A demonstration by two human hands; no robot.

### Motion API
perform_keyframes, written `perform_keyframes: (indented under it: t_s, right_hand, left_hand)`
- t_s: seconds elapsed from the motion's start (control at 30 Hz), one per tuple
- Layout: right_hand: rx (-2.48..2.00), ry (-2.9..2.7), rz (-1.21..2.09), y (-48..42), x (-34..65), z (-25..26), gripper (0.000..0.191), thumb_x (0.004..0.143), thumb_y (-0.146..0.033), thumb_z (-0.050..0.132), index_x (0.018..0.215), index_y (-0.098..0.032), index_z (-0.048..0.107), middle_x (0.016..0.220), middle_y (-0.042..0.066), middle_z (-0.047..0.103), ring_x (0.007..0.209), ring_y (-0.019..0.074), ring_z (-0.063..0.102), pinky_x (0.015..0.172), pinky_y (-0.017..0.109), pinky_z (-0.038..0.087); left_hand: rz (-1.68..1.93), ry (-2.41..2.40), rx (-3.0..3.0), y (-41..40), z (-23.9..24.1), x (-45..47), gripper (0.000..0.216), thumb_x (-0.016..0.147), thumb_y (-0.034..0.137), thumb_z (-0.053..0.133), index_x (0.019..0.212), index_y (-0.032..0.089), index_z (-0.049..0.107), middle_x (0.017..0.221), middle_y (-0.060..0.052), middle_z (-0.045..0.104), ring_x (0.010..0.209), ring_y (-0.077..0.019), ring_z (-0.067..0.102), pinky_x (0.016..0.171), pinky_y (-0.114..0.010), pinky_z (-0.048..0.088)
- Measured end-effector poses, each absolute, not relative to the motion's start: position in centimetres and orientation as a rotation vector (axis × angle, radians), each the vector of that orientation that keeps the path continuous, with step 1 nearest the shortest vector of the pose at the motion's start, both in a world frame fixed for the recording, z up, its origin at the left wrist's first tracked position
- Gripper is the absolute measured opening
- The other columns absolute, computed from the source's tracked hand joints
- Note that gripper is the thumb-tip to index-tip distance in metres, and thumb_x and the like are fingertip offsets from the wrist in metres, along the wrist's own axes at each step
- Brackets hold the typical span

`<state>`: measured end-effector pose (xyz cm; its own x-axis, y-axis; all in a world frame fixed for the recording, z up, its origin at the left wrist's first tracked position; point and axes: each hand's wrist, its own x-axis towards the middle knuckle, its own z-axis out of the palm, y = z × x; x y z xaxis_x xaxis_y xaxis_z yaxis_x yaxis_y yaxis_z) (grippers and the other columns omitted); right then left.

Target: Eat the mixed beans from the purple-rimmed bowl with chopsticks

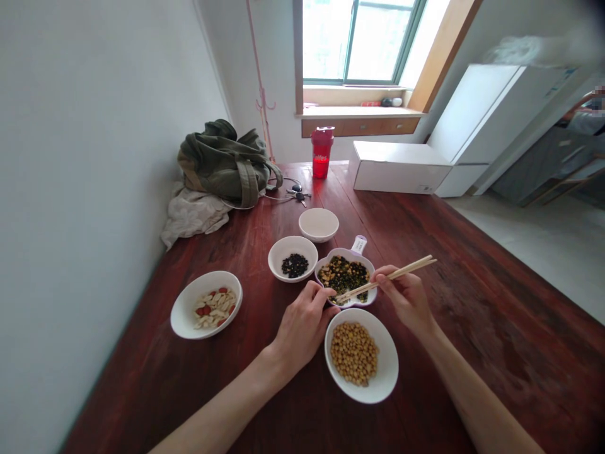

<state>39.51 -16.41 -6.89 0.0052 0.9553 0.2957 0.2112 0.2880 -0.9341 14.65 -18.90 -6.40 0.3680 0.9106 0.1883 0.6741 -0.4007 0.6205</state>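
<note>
My right hand grips a pair of wooden chopsticks, their tips down among the food in a white scalloped dish with a short handle. Dark beans, green bits and yellow pieces are mixed in that dish. At its near left rim, my left hand pinches the edge between thumb and fingers. Closest to me stands a white bowl of round yellow beans. Behind my left hand, another white bowl contains black beans.
To the left is a white bowl with pale slices and red pieces. A smaller white bowl stands further back. Beyond are keys, a green bag, a red shaker bottle and a white box on the dark red table.
</note>
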Motion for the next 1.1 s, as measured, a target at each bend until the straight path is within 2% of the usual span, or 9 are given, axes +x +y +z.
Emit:
perform_keyframes:
  t_s: [0.3,0.43,0.73,0.93,1.1]
  right_hand:
    - [-1.111,-1.461,0.856,-16.2,39.2,-7.4,0.032,0.099,-0.045,0.063,0.085,-0.020,0.074,0.081,0.005,0.072,0.074,0.0197,0.064,0.064,0.029,0.049]
    - [-1.084,-1.424,0.901,-15.9,39.2,-7.7,0.030,0.099,-0.044,0.065,0.085,-0.020,0.075,0.079,0.004,0.071,0.071,0.0185,0.063,0.063,0.028,0.048]
    - [-1.072,-1.352,0.887,-15.6,39.2,-7.7,0.033,0.095,-0.048,0.068,0.084,-0.019,0.076,0.077,0.005,0.073,0.069,0.0192,0.066,0.062,0.028,0.052]
    - [-1.093,-1.298,0.892,-15.4,39.4,-7.8,0.031,0.093,-0.046,0.071,0.081,-0.019,0.076,0.073,0.004,0.073,0.064,0.0174,0.066,0.061,0.027,0.052]
    - [-1.104,-1.289,0.886,-15.4,39.4,-7.6,0.031,0.093,-0.046,0.071,0.079,-0.019,0.075,0.073,0.003,0.072,0.062,0.0158,0.063,0.059,0.026,0.050]
  left_hand:
    - [0.651,1.359,2.246,-18.8,-6.3,14.5,0.019,0.103,0.029,0.056,0.118,0.024,0.066,0.111,-0.006,0.059,0.095,-0.0192,0.067,0.082,-0.031,0.059]
    - [0.611,1.358,2.279,-18.9,-6.1,14.5,0.019,0.103,0.026,0.053,0.115,0.025,0.068,0.112,-0.006,0.059,0.093,-0.0179,0.066,0.078,-0.028,0.058]
    - [0.654,1.345,2.256,-18.8,-6.1,14.5,0.017,0.102,0.026,0.053,0.104,0.024,0.070,0.108,-0.006,0.058,0.090,-0.0176,0.067,0.079,-0.029,0.057]
    - [0.706,1.335,2.156,-18.4,-6.3,14.4,0.016,0.102,0.032,0.056,0.102,0.023,0.070,0.107,-0.006,0.059,0.093,-0.0193,0.066,0.085,-0.034,0.056]
    - [0.737,1.317,2.064,-18.3,-6.2,14.4,0.010,0.098,0.029,0.063,0.100,0.022,0.070,0.107,-0.006,0.059,0.096,-0.0196,0.063,0.086,-0.034,0.053]
